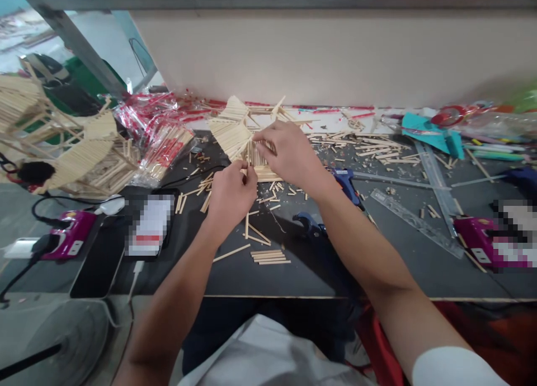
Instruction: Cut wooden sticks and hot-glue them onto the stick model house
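A small model built of thin wooden sticks [230,131], with a fan-shaped, roof-like top, stands on the dark table before me. My left hand [232,194] is closed at its near lower side, fingertips pinched against the sticks. From the right, my right hand [290,154] reaches over the model with fingers bent together at its front edge. Whatever is between those fingertips is too small to make out. The hands hide part of the model's front. Several loose wooden sticks [269,257] lie in a row on the table nearer to me.
Left are a larger stick model [90,154], bagged sticks [165,145], a phone [149,226] and a purple power strip [73,235]. Right are a blue glue gun [347,184], a clear ruler [415,221] and another purple power strip [476,240]. Stick scraps [377,148] litter the back.
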`<state>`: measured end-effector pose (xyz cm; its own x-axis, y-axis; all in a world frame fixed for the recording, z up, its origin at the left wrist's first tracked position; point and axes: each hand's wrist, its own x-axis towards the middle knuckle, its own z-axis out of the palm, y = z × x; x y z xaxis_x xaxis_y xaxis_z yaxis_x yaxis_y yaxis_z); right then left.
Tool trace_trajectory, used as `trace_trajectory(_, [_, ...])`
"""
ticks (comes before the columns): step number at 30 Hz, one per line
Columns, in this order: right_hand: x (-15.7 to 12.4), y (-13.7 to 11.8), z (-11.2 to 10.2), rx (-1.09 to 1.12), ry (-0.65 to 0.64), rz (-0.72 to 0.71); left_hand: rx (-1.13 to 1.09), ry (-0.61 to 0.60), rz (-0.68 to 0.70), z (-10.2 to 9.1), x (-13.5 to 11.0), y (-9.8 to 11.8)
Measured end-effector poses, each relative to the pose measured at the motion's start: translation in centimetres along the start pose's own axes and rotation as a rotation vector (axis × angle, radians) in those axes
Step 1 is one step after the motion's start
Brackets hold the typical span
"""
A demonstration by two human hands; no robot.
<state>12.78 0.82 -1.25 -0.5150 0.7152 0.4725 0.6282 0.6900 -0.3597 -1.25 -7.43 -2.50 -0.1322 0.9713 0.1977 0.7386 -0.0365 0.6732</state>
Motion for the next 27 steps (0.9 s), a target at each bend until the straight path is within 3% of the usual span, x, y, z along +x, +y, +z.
trace_trajectory(9, [-0.2, -0.3, -0.1, -0.061, -0.056, -0.030, 0.402, -0.053, -0.007, -0.7, 0.1, 1.9])
trace_trajectory(27, [-0.4, -0.3, 0.6, -0.123, -0.016, -0.043, 0.504, -0.075, -0.054, 0.0, 0.7, 2.3])
